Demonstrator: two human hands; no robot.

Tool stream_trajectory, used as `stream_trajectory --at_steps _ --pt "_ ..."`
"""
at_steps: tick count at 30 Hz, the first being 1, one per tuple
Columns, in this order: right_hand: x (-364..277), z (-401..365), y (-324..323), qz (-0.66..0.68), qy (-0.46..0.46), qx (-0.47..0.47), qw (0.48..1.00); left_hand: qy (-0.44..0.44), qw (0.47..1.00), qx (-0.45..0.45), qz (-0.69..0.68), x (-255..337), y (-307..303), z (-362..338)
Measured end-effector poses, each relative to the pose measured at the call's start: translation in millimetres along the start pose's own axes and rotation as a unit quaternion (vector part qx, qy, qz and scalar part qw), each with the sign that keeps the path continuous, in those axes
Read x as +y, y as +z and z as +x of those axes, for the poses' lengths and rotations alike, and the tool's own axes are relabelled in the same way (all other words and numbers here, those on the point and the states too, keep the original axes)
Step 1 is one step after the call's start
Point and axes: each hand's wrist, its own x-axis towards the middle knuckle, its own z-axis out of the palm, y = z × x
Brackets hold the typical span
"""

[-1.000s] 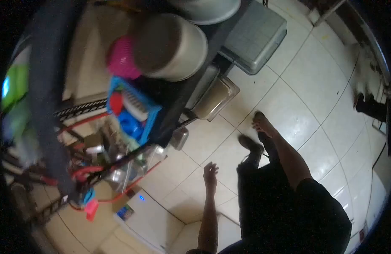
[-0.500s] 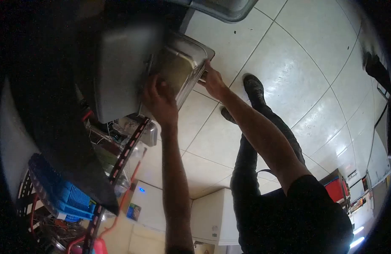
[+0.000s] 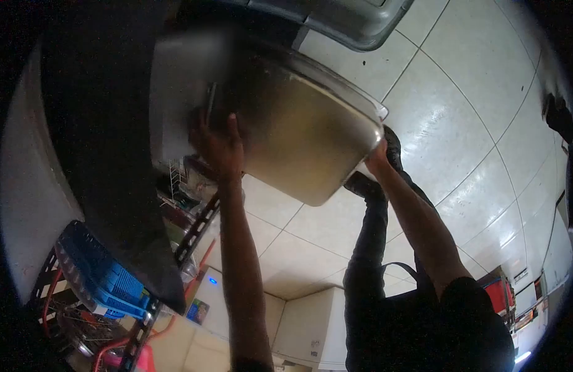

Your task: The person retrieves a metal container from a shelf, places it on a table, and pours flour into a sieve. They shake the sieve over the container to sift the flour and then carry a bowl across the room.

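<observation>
A large, deep metal pan (image 3: pixel 311 136) with rounded corners tilts across the middle of the view, its dull base and side toward me. My right hand (image 3: pixel 378 160) is closed on its near right corner, with the fingers partly hidden behind the rim. My left hand (image 3: pixel 219 146) is at the pan's left end, thumb up and apart from the fingers, in deep shade. Its fingers lie against a grey metal container (image 3: pixel 168 105) that has rounded corners. Just above them shows a thin upright metal bar (image 3: pixel 212 98).
A dark counter edge (image 3: pixel 131 217) runs down the left. Below it, a rack (image 3: pixel 196 229) with slotted uprights holds blue plastic baskets (image 3: pixel 116 285) and other wares. A grey tub (image 3: pixel 361 28) lies at the top. White cabinets (image 3: pixel 311 322) stand on the tiled floor (image 3: pixel 441 80).
The metal pan has come out to the right, showing much more of itself, with my right hand at its corner. My left hand has shifted slightly left and up, staying by the grey container.
</observation>
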Motion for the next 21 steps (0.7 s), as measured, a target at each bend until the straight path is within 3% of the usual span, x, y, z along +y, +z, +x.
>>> stream_trajectory --at_steps 3,5,6,7,10,13,19,21 --pt "-9.6 -14.4 -15.7 -0.021 -0.129 -0.099 0.986 -0.073 0.997 -0.013 0.01 -12.2 23.4 24.5" --pt "-15.8 -7.4 -33.6 0.052 -0.131 -0.139 0.98 -0.075 0.997 -0.004 0.01 -23.1 35.2 41.3" --pt "-12.3 4.0 -50.7 0.133 -0.07 -0.132 0.98 -0.052 0.999 -0.003 -0.002 -34.7 39.9 45.5" --pt "-18.3 4.1 -55.1 0.125 -0.069 -0.119 0.983 -0.03 0.999 -0.003 -0.012 -40.8 39.4 47.0" --pt "-44.5 -9.0 -71.9 0.053 -0.081 -0.073 0.993 -0.021 0.993 -0.097 -0.067 -47.8 31.7 47.2" --pt "-81.4 -39.6 -105.0 -0.002 -0.096 -0.036 0.995 -0.004 0.991 -0.077 -0.107 -84.7 56.8 22.8" --pt "-145.6 -150.3 -212.4 -0.126 -0.114 0.067 0.983 -0.016 0.968 -0.078 -0.236 -84.0 61.9 3.6" --pt "-158.8 -193.9 -241.9 -0.16 -0.118 0.099 0.975 0.04 0.99 -0.072 -0.119 -64.8 56.9 0.6"
